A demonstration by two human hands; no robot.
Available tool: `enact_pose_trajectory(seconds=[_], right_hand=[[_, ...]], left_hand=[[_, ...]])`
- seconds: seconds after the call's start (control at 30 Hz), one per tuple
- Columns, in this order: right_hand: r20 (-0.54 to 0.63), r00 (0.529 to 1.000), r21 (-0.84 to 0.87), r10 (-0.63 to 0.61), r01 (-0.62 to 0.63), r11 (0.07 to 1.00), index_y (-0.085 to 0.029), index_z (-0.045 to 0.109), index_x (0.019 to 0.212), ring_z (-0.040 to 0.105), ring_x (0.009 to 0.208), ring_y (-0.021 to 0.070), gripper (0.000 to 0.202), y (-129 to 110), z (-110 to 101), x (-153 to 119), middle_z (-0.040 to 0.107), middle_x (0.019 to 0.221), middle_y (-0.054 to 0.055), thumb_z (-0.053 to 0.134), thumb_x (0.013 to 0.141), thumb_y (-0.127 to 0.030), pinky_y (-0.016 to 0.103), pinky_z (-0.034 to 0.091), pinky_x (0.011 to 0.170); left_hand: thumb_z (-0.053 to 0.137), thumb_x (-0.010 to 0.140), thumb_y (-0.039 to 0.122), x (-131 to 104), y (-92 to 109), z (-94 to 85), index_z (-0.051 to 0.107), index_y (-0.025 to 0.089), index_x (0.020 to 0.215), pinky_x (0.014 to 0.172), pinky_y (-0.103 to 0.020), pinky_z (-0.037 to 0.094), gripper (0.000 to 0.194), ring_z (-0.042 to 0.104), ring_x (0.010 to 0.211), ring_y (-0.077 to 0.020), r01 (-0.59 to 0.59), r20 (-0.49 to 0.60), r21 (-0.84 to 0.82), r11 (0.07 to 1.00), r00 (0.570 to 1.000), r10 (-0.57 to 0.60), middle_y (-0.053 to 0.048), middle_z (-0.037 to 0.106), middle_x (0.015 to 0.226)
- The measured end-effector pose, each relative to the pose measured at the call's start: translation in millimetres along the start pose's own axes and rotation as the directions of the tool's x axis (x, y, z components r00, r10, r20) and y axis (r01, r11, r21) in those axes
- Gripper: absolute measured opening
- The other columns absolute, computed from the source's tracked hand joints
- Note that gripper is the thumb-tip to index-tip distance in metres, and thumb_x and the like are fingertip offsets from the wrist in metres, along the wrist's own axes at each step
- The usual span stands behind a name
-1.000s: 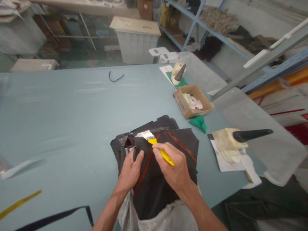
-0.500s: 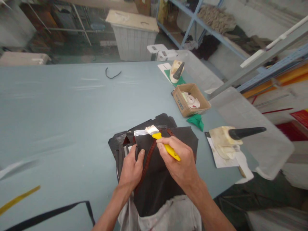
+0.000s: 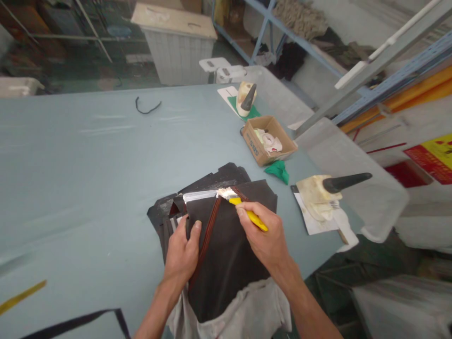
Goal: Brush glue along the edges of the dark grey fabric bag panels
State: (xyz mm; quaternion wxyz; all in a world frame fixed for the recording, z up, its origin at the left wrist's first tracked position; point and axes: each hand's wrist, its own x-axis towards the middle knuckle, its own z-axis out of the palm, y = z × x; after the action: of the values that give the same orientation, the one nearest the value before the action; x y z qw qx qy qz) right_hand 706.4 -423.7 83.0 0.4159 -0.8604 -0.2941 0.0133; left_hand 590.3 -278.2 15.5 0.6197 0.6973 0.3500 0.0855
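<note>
My right hand point(image 3: 266, 235) grips the yellow handle of a brush point(image 3: 256, 220), whose pale bristles touch the top edge of a dark fabric piece point(image 3: 229, 240) with reddish-brown seams. A white wet strip point(image 3: 201, 195) runs along that edge, left of the bristles. My left hand point(image 3: 183, 247) is closed on the left side of the dark fabric, thumb on top and fingers partly hidden. Under and behind it lie more dark pieces point(image 3: 219, 176). Light grey cloth point(image 3: 247, 308) lies at the near end of the fabric.
On the blue-grey table point(image 3: 88, 188) are a cardboard box point(image 3: 256, 146), a green cloth point(image 3: 278, 171), two cream containers with dark cones point(image 3: 319, 193), a black cord point(image 3: 148, 110), a yellow strip point(image 3: 24, 296) and a black strap point(image 3: 70, 325). Clear bins line the right edge.
The brush in my right hand has moved right along the fabric's edge, and the white strip is longer. My left hand keeps its hold. The whole view has shifted slightly.
</note>
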Motion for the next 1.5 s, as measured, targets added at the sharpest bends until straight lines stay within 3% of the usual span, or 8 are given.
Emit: enact_pose_trajectory(seconds=[0.17,0.33,0.5,0.67,0.83,1.23,1.37,1.5], right_hand=[[0.076,0.997,0.158,-0.025,0.013,0.987,-0.022,0.074,0.095,0.072,0.081,0.0164,0.016,-16,9,-1,0.076,0.089,0.003,0.059,0.102,-0.023,0.027,0.055,0.078],[-0.089,0.989,0.092,0.116,-0.108,0.99,-0.021,0.074,0.09,0.072,0.079,0.0187,0.017,2,3,4,0.077,0.087,0.004,0.062,0.099,-0.028,0.029,0.056,0.076],[0.055,0.997,0.175,0.046,-0.055,0.983,-0.021,0.074,0.091,0.072,0.079,0.016,0.016,-4,4,4,0.076,0.087,0.002,0.06,0.099,-0.023,0.026,0.055,0.077],[-0.099,0.99,-0.024,0.099,-0.102,0.994,-0.022,0.073,0.089,0.07,0.078,0.0179,0.017,0,-8,5,0.075,0.086,0.003,0.061,0.1,-0.024,0.027,0.052,0.075],[0.046,0.999,-0.005,0.026,-0.026,1.0,-0.023,0.074,0.092,0.071,0.079,0.0164,0.016,0,-14,6,0.075,0.086,0.002,0.06,0.101,-0.022,0.026,0.053,0.077],[0.019,0.998,-0.051,0.051,-0.05,0.997,-0.023,0.074,0.091,0.07,0.08,0.018,0.017,2,-19,12,0.075,0.086,0.003,0.059,0.1,-0.024,0.029,0.053,0.077],[-0.078,0.987,0.049,0.139,-0.135,0.99,-0.022,0.074,0.089,0.071,0.078,0.0178,0.017,1,-17,15,0.077,0.087,0.003,0.061,0.098,-0.027,0.027,0.054,0.073],[0.012,0.985,0.216,0.173,-0.171,0.961,-0.021,0.075,0.09,0.073,0.077,0.0166,0.016,1,-20,16,0.079,0.087,0.001,0.062,0.097,-0.028,0.025,0.055,0.069]], left_hand=[[0.055,0.092,0.057,2,6,-1.3,0.068,0.018,0.113,0.104,-0.044,0.052,0.047,0.069,0.113,-0.0341,0.007,-0.037,0.026,1.0,0.999,-0.006,-0.014,0.076,0.118],[0.053,0.092,0.058,3,9,-1.1,0.068,0.017,0.114,0.106,-0.045,0.051,0.048,0.068,0.116,-0.0348,0.037,-0.033,0.068,0.997,0.999,-0.035,-0.014,0.075,0.12],[0.056,0.09,0.058,4,7,-0.8,0.068,0.018,0.115,0.108,-0.043,0.05,0.049,0.066,0.119,-0.0345,0.048,-0.053,0.066,0.997,0.998,-0.045,-0.013,0.075,0.123],[0.054,0.088,0.062,3,8,-0.6,0.068,0.018,0.112,0.103,-0.045,0.053,0.052,0.068,0.115,-0.0365,0.093,-0.053,0.096,0.991,0.995,-0.088,-0.014,0.075,0.119],[0.056,0.087,0.064,1,8,-2.0,0.069,0.019,0.113,0.104,-0.044,0.054,0.053,0.066,0.118,-0.0366,0.118,-0.084,0.093,0.989,0.99,-0.11,-0.013,0.074,0.121],[0.059,0.084,0.067,-2,1,-3.5,0.072,0.019,0.117,0.112,-0.044,0.051,0.059,0.067,0.122,-0.0358,0.171,-0.128,0.029,0.985,0.978,-0.166,-0.012,0.076,0.124],[0.073,0.082,0.059,-5,-6,-5.4,0.073,0.021,0.123,0.12,-0.042,0.044,0.056,0.065,0.129,-0.0325,0.329,-0.081,-0.221,0.918,0.932,-0.354,-0.008,0.077,0.124],[0.076,0.086,0.041,-7,-1,-4.1,0.071,0.024,0.131,0.114,-0.044,0.052,0.048,0.072,0.119,-0.0295,0.511,0.031,-0.521,0.684,0.812,-0.583,-0.007,0.08,0.117]])
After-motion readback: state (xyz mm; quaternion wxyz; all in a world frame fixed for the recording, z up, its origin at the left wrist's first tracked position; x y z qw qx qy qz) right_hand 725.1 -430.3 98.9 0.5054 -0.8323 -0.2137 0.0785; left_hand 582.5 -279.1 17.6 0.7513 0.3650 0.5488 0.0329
